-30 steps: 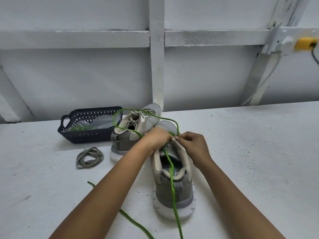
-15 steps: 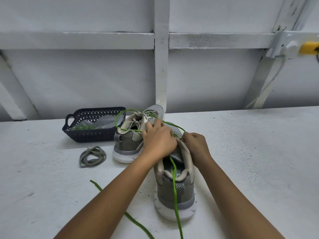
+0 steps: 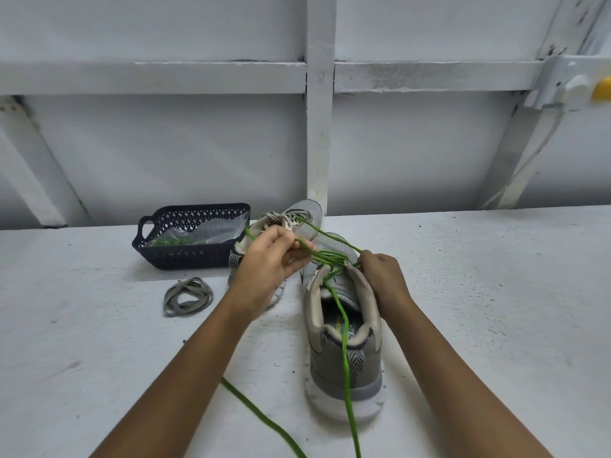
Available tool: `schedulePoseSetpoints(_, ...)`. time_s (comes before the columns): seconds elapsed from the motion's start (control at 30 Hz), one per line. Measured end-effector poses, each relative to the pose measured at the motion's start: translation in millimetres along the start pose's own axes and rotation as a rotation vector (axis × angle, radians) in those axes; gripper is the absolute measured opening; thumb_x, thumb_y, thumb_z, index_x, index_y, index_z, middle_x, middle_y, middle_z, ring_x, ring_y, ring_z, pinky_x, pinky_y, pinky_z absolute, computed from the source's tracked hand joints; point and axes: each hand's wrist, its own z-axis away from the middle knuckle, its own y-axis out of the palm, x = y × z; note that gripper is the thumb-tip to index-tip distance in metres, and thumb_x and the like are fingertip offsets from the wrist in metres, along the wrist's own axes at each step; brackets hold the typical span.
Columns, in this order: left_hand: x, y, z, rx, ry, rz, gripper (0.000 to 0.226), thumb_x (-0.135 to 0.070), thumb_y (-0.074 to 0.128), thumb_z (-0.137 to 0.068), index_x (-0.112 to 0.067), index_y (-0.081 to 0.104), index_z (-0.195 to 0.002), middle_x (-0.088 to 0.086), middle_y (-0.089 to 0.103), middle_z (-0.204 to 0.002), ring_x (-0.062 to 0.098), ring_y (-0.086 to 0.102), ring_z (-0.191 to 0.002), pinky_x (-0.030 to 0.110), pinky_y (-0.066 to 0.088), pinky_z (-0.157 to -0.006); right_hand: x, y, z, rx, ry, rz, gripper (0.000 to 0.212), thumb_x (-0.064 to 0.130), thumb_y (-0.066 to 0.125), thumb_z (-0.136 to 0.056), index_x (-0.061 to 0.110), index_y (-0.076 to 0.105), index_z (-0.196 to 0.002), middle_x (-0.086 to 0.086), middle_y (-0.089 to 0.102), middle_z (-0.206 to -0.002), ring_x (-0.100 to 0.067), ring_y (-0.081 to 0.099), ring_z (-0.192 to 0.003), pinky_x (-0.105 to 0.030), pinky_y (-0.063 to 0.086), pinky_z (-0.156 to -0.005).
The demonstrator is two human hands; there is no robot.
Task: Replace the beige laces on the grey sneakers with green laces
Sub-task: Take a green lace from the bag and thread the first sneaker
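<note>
The fingers (image 3: 287, 238) of my left hand (image 3: 267, 262) pinch a strand of the green lace (image 3: 345, 345) and hold it up toward ten o'clock. The fingers (image 3: 365, 261) of my right hand (image 3: 385, 279) curl on the lace at the one-o'clock eyelets, I judge to anchor that side so a pull tightens the crossings instead of dragging the sneaker (image 3: 330, 375). The loose tail trails over the heel to six o'clock; the other sneaker (image 3: 307, 213) sits at eleven, the basket (image 3: 191, 259) at ten, the beige laces (image 3: 188, 295) at nine.
</note>
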Motion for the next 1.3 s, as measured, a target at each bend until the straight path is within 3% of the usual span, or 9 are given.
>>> schedulePoseSetpoints(0.07, 3.3, 0.5, 0.6, 0.008, 0.002, 0.032, 0.028, -0.002, 0.032, -0.099, -0.005, 0.044, -0.075, 0.006, 0.063, -0.069, 0.018, 0.065, -0.076, 0.032, 0.056, -0.080, 1.9, -1.2, -1.7, 0.048, 0.072, -0.156, 0.026, 0.007, 0.044, -0.090, 0.010, 0.038, -0.065, -0.004, 0.036, -0.058, -0.015, 0.031, -0.051, -0.018, 0.029, -0.039)
schedulePoseSetpoints(0.23, 8.1, 4.9, 2.1, 0.042, -0.035, 0.046, 0.029, -0.001, 0.031, -0.099, -0.007, 0.041, -0.072, 0.005, 0.056, -0.062, 0.017, 0.062, -0.066, 0.030, 0.058, -0.069, 4.8, 1.2, -11.6, 0.134, 0.226, -0.464, 0.021, 0.002, 0.047, -0.083, 0.008, 0.044, -0.063, -0.006, 0.039, -0.061, -0.016, 0.032, -0.055, -0.025, 0.026, -0.054)
schedulePoseSetpoints(0.43, 11.9, 9.1, 1.0, 0.039, -0.073, -0.012, 0.030, 0.001, 0.032, -0.098, -0.006, 0.042, -0.070, 0.010, 0.050, -0.064, 0.017, 0.057, -0.064, 0.026, 0.057, -0.069, 31.5, 5.8, -21.5, 0.265, 0.130, -0.169, 0.017, 0.010, 0.053, -0.084, 0.013, 0.054, -0.068, 0.000, 0.056, -0.065, -0.013, 0.045, -0.056, -0.024, 0.033, -0.056)
schedulePoseSetpoints(0.57, 12.6, 9.8, 1.6, 0.019, -0.081, -0.012, 0.030, 0.001, 0.032, -0.097, -0.006, 0.042, -0.070, 0.011, 0.049, -0.064, 0.015, 0.057, -0.061, 0.022, 0.055, -0.063, 61.5, 23.9, -32.6, 0.356, 0.035, -0.055, 0.019, 0.015, 0.058, -0.086, 0.017, 0.054, -0.068, 0.005, 0.050, -0.057, -0.008, 0.044, -0.051, -0.021, 0.034, -0.054)
schedulePoseSetpoints(0.7, 14.9, 12.6, 3.4, -0.006, -0.084, 0.015, 0.030, 0.004, 0.032, -0.096, -0.007, 0.041, -0.069, 0.012, 0.047, -0.065, 0.015, 0.056, -0.060, 0.022, 0.055, -0.062, 84.1, 46.9, -44.4, 0.424, -0.016, 0.022, 0.005, 0.018, 0.060, -0.087, 0.016, 0.058, -0.091, 0.004, 0.047, -0.061, -0.008, 0.042, -0.051, -0.023, 0.030, -0.053)
schedulePoseSetpoints(0.83, 16.1, 14.0, 4.1, -0.014, -0.095, 0.030, 0.030, 0.004, 0.033, -0.096, -0.007, 0.041, -0.069, 0.012, 0.047, -0.065, 0.016, 0.056, -0.060, 0.020, 0.053, -0.059, 97.1, 61.9, -42.3, 0.478, -0.106, 0.021, 0.024, 0.016, 0.057, -0.091, 0.008, 0.064, -0.113, 0.003, 0.045, -0.063, -0.008, 0.040, -0.053, -0.021, 0.028, -0.051)
schedulePoseSetpoints(1.0, 15.9, 12.2, 3.4, -0.016, -0.107, 0.061, 0.029, 0.002, 0.033, -0.096, -0.007, 0.041, -0.070, 0.009, 0.051, -0.061, 0.016, 0.058, -0.060, 0.022, 0.054, -0.060, 106.8, 57.3, -33.5, 0.709, -0.292, -0.061, 0.017, 0.007, 0.049, -0.094, 0.013, 0.065, -0.092, 0.004, 0.048, -0.062, -0.007, 0.043, -0.051, -0.022, 0.025, -0.048)
schedulePoseSetpoints(1.13, 12.0, 7.1, 3.3, -0.034, -0.063, 0.104, 0.027, 0.001, 0.034, -0.096, -0.006, 0.043, -0.072, 0.006, 0.057, -0.059, 0.018, 0.060, -0.063, 0.029, 0.057, -0.070, 94.9, 38.8, -29.7, 0.508, -0.303, -0.066, 0.020, 0.011, 0.047, -0.095, 0.018, 0.060, -0.081, 0.003, 0.051, -0.062, -0.010, 0.047, -0.055, -0.023, 0.032, -0.054)
schedulePoseSetpoints(1.3, 2.7, -2.2, 0.3, -0.062, -0.004, 0.162, 0.026, -0.003, 0.035, -0.099, -0.005, 0.048, -0.076, 0.007, 0.064, -0.067, 0.020, 0.065, -0.073, 0.031, 0.058, -0.073, 33.1, 8.5, -36.5, 0.131, 0.005, -0.374, 0.012, 0.019, 0.044, -0.096, 0.020, 0.052, -0.087, -0.001, 0.058, -0.066, -0.015, 0.057, -0.063, -0.025, 0.038, -0.058)
